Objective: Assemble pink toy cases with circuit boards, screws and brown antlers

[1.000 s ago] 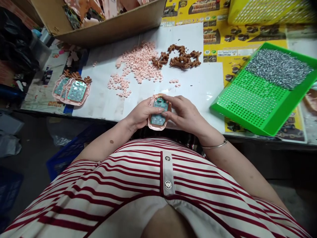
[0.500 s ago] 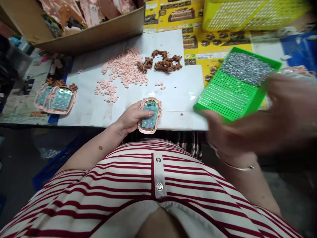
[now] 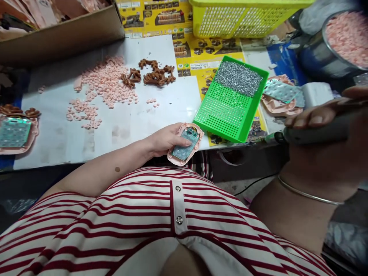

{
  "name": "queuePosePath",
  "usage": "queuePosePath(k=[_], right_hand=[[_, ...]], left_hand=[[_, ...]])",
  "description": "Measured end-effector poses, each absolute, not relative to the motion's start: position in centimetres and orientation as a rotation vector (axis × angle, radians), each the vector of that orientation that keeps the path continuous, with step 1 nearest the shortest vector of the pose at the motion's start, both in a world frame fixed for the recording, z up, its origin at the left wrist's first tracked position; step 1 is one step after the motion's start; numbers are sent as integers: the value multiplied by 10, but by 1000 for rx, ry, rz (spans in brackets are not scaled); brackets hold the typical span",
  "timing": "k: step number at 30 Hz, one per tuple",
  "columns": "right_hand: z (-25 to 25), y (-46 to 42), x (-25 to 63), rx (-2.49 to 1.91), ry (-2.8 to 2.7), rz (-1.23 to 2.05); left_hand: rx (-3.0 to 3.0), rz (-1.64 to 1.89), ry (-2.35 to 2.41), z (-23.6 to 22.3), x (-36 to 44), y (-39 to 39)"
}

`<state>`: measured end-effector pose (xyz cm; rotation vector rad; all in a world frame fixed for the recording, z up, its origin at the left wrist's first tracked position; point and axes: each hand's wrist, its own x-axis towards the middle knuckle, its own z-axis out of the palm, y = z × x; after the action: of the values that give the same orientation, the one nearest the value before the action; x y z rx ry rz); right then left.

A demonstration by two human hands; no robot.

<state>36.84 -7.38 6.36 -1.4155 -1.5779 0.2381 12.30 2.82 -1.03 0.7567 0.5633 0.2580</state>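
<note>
My left hand (image 3: 166,141) grips a pink plastic housing (image 3: 186,145) with a circuit board in it, thumb lying on the board, just off the table's front edge. At the right, close to the camera, my right hand (image 3: 324,145) is wrapped round a dark electric screwdriver (image 3: 316,132); its narrower nose with a green band points left. Part of that hand is cut off by the frame's edge. Between the hands and farther back, a green perforated tray (image 3: 230,111) holds many small metal screws (image 3: 240,78) at its far end.
Small pink plastic pieces (image 3: 106,80) and brown bone-shaped parts (image 3: 158,74) lie on the white sheet. More housings with boards (image 3: 17,132) rest at left, others (image 3: 283,94) right of the tray. A cardboard box (image 3: 63,40), yellow basket (image 3: 244,19) and metal pot (image 3: 316,53) stand behind.
The view has swung right, bringing the pot into sight. My right hand has moved right, away from the green tray, and now shows the screwdriver in its grasp. The left-hand housing has tilted clockwise.
</note>
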Motion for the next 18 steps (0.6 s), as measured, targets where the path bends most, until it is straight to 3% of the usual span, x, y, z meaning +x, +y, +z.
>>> queuePosePath(k=[5, 11, 18], right_hand=[[50, -46, 336, -1384, -1824, 395], [15, -2, 321, -1191, -1444, 470], [-13, 36, 331, -862, -1086, 293]], left_hand=[[760, 324, 655, -9, 125, 26], [751, 335, 737, -2, 123, 24], [761, 325, 713, -3, 124, 25]])
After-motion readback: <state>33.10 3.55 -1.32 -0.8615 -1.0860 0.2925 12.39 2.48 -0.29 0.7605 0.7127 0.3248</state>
